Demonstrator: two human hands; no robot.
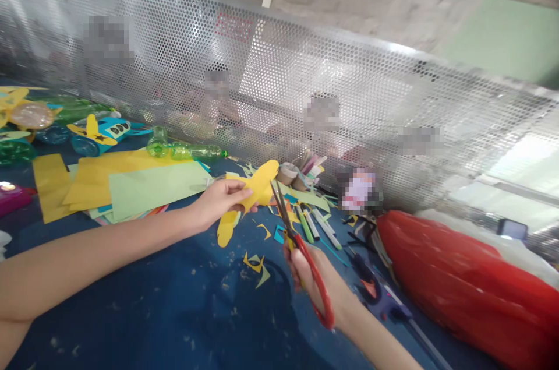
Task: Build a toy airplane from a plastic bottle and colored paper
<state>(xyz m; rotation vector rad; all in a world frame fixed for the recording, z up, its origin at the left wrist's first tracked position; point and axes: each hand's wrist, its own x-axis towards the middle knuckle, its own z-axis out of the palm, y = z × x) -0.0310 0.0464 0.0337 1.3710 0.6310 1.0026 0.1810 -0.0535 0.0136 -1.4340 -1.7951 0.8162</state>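
Between the thumb and fingers of my left hand [225, 201] is a yellow paper cutout [262, 180] with rounded lobes, held above the blue table [174, 300]. My right hand [312, 274] is closed around the red handles of a pair of scissors [290, 218]. Their blades point up and away, close to the right edge of the cutout and slightly parted. Below the hands lie yellow and pale green paper scraps [254, 263]. Several markers [325, 228] rest just beyond my right hand.
Yellow and green paper sheets [152, 186] are stacked at left, with green plastic bottles [196, 151] and a blue bottle airplane [105, 134] behind. At right are a glue gun [384, 294] and a red plastic bag [463, 277]. A perforated metal panel [174, 55] borders the far side.
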